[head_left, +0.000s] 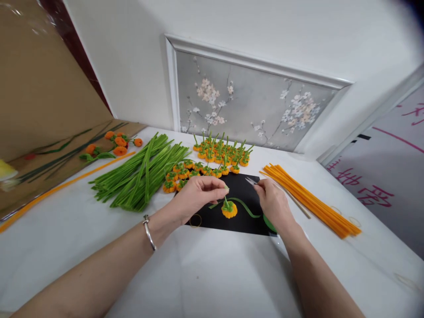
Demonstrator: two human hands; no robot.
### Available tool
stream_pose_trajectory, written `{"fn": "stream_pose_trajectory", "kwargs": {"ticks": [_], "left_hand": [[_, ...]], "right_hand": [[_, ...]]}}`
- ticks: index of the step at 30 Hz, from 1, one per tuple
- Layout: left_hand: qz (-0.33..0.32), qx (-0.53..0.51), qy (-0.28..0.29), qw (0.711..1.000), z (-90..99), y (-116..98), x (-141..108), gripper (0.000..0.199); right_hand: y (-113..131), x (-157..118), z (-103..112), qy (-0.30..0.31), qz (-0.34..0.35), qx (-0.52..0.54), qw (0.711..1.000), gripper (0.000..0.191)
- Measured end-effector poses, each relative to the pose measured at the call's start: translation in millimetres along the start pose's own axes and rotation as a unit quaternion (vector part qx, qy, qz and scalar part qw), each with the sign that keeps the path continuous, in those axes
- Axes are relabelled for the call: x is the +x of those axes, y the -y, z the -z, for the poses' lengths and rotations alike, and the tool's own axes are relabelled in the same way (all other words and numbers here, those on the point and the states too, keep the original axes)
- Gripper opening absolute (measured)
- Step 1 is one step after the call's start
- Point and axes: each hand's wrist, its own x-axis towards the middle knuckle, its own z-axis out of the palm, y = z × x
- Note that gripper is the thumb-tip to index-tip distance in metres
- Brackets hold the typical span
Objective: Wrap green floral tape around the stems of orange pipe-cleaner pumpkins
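Keep the orange, pumpkin-shaped piece (229, 210) over the black mat (236, 226), its green stem (226, 199) pinched lightly upright in the left hand (198, 193) to avoid crushing. Control the pointed metal tool (251, 180), grasped in the right hand (274, 202), keeping its tips clear of the fingers and the similar pieces (210, 157) behind.

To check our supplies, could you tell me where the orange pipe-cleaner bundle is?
In the head view, the bundle lies on the right, beyond the right hand, beside a thin stick.
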Motion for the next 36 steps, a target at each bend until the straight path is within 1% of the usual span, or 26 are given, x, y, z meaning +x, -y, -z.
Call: {"fn": "stream_pose_trajectory", "kwargs": {"ticks": [3,6,9,12,13,14,15,16,17,18,19,20,22,24,27,29,31,34,36], "left_hand": [[-0.027,0.024,0.007,0.999,-0.6,1.5,-0.4,0.015],[-0.032,0.024,0.015,0.999,-2.8,-0.1,-2.1,0.014],[-0.033,0.017,0.035,0.999,-5.1,-2.3,-3.9,0.012],[-0.038,0.01,0.035,0.999,-6.1,-2.5,-4.4,0.014],[-0.039,0.007,0.034,0.999,-6.3,-2.1,-4.3,0.017],[-0.04,0.005,0.034,0.999,-6.5,-1.7,-4.3,0.021],[-0.04,0.005,0.036,0.999,-6.8,-1.1,-4.2,0.023],[-0.041,0.006,0.038,0.998,-7.3,-0.5,-4.3,0.025],[-0.042,0.008,0.041,0.998,-7.9,0.1,-4.4,0.027],[-0.044,0.012,0.043,0.998,-8.7,0.8,-4.7,0.029],[-0.046,0.016,0.045,0.998,-9.5,1.4,-5.2,0.03],[-0.049,0.019,0.047,0.998,-10.4,2.0,-5.7,0.031],[-0.054,0.027,0.049,0.997,-12.1,3.1,-7.0,0.032],[-0.059,0.03,0.052,0.996,-13.1,4.2,-7.9,0.032],[-0.06,0.009,0.069,0.996,-12.9,6.1,-8.1,0.034],[-0.056,-0.016,0.088,0.994,-11.8,6.8,-7.7,0.035],[-0.042,-0.04,0.111,0.992,-10.7,6.7,-7.3,0.036],[-0.008,-0.056,0.15,0.987,-10.7,5.8,-7.1,0.041],[-0.002,-0.039,0.143,0.989,-12.1,5.9,-7.2,0.045]], "right_hand": [[-2.4,2.6,-3.3,0.041,0.016,-0.101,0.994,0.02],[0.5,3.7,-7.3,0.05,0.037,-0.16,0.985,0.019],[-2.0,6.0,-11.5,0.051,0.034,-0.161,0.985,0.02],[-6.5,7.3,-12.4,0.054,0.029,-0.148,0.987,0.019],[-6.2,6.5,-11.0,0.045,0.03,-0.132,0.99,0.019],[-4.3,5.0,-8.4,0.033,0.035,-0.093,0.994,0.02],[-0.6,2.6,-4.7,0.025,0.042,-0.029,0.998,0.022],[4.8,-0.5,-0.1,0.018,0.049,0.063,0.997,0.024],[11.6,-4.2,5.1,0.03,0.058,0.171,0.983,0.027],[19.5,-8.3,10.4,0.057,0.056,0.26,0.962,0.029],[27.6,-12.4,15.3,0.075,0.052,0.318,0.944,0.03],[35.5,-16.4,19.3,0.082,0.061,0.351,0.931,0.029],[48.1,-22.9,23.7,0.082,0.087,0.381,0.917,0.025],[54.8,-26.7,23.6,0.089,0.101,0.4,0.907,0.019],[54.8,-27.4,20.1,0.114,0.104,0.44,0.885,0.012],[51.7,-26.0,18.7,0.122,0.11,0.452,0.877,0.011],[48.7,-24.5,18.7,0.113,0.118,0.445,0.88,0.01],[46.6,-23.5,18.8,0.07,0.132,0.417,0.896,0.01],[46.7,-23.9,18.0,0.044,0.15,0.395,0.905,0.011]]}}
